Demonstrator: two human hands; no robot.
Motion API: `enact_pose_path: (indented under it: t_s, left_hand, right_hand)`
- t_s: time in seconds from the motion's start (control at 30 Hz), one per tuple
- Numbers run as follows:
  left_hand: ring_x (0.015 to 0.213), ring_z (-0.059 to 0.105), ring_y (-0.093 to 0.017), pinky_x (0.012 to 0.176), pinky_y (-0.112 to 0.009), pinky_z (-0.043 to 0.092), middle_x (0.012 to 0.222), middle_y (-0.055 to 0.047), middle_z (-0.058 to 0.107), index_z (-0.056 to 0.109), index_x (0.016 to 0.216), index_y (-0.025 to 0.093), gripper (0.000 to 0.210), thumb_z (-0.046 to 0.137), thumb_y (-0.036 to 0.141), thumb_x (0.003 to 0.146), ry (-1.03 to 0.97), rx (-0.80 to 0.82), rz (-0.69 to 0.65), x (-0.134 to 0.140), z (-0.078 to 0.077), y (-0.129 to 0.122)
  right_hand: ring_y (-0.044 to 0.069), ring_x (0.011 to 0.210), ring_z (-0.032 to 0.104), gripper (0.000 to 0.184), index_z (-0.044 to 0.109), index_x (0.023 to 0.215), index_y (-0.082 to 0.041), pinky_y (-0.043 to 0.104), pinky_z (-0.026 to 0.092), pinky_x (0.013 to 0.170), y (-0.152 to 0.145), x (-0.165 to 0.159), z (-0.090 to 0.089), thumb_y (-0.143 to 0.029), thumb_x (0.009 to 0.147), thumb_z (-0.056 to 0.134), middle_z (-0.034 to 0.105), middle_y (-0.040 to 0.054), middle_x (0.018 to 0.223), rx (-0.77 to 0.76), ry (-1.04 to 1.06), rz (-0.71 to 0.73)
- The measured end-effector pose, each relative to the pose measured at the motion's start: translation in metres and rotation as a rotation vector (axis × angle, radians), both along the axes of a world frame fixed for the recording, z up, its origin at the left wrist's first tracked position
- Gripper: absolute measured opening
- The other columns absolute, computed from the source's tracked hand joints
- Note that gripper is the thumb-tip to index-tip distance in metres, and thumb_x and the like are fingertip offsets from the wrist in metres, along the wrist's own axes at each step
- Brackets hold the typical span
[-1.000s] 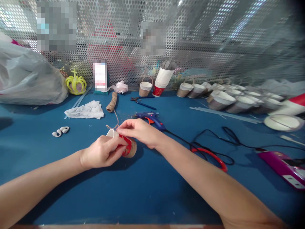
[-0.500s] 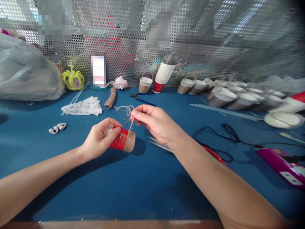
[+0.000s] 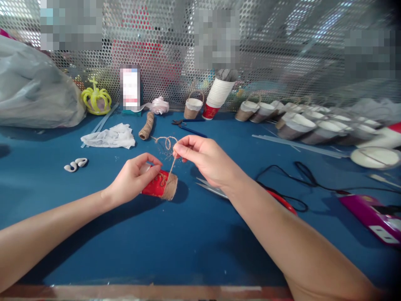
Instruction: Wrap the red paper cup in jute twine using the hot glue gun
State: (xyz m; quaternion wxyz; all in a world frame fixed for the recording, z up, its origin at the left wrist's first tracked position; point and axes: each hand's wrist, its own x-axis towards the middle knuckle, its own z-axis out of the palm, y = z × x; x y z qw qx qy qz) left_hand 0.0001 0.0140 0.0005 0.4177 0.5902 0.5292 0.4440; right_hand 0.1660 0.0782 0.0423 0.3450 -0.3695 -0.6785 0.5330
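Observation:
My left hand (image 3: 138,175) is closed around a red paper cup (image 3: 152,187) that lies on its side above the blue table. Brown twine (image 3: 170,187) is wound in a band around the cup's right end. From that band a strand rises to my right hand (image 3: 200,159), which pinches it between thumb and fingertips. Past the pinch the twine curls loosely back toward a twine roll (image 3: 146,126). Under my right wrist lies a pair of scissors (image 3: 211,188), its blades apart and red handle partly hidden by the forearm.
Pliers (image 3: 189,125), a stack of cups (image 3: 219,94) and several twine-covered cups (image 3: 296,125) stand or lie farther back. White cloth (image 3: 109,136) and white earphones (image 3: 75,164) are at left. A purple power strip (image 3: 366,217) with black cable lies at right. Perforated metal (image 3: 175,54) closes the back.
Both hands keep their holds on the cup and the twine. The cup has tipped very slightly, and the whole view has shifted a little.

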Motion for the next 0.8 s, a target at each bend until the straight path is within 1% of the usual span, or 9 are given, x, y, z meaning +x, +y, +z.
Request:
enact_pose_path:
  t_s: [0.23,0.5,0.67,0.8]
  left_hand:
    - [0.041,0.042,-0.005,0.038,-0.014,0.034,0.055,0.003,0.053,0.056,0.083,0.013,0.017,0.055,0.030,0.079,-0.032,0.027,-0.026,-0.0004,-0.0006,-0.0017]
    - [0.043,0.042,-0.005,0.039,-0.015,0.034,0.058,0.002,0.053,0.057,0.081,0.013,0.016,0.056,0.029,0.080,-0.053,0.083,-0.029,-0.0017,-0.0019,-0.0042]
    - [0.043,0.040,-0.005,0.038,-0.014,0.033,0.057,0.002,0.053,0.057,0.079,0.013,0.013,0.056,0.026,0.080,-0.043,0.144,-0.030,-0.0018,-0.0016,-0.0073]
    - [0.044,0.040,-0.004,0.040,-0.014,0.033,0.060,0.002,0.054,0.058,0.078,0.013,0.012,0.056,0.024,0.080,-0.002,0.233,-0.029,-0.0025,-0.0012,-0.0089]
  right_hand:
    - [0.010,0.063,0.051,0.010,0.056,0.069,-0.016,0.026,0.040,0.063,0.0025,-0.0014,-0.0037,-0.021,0.076,0.059,0.059,-0.0006,0.066,-0.012,-0.038,-0.027]
    - [0.012,0.065,0.053,0.010,0.056,0.069,-0.017,0.026,0.040,0.063,0.0038,-0.0006,-0.0068,-0.023,0.075,0.060,0.060,0.0007,0.068,0.013,-0.078,-0.028]
    - [0.011,0.065,0.053,0.009,0.056,0.068,-0.017,0.026,0.040,0.063,0.0032,-0.0018,-0.0083,-0.020,0.076,0.058,0.060,0.0002,0.068,-0.008,-0.098,-0.023]
    - [0.011,0.064,0.053,0.009,0.056,0.068,-0.017,0.026,0.041,0.063,0.0024,-0.0027,-0.0090,-0.020,0.076,0.059,0.059,-0.0007,0.066,-0.020,-0.111,-0.012]
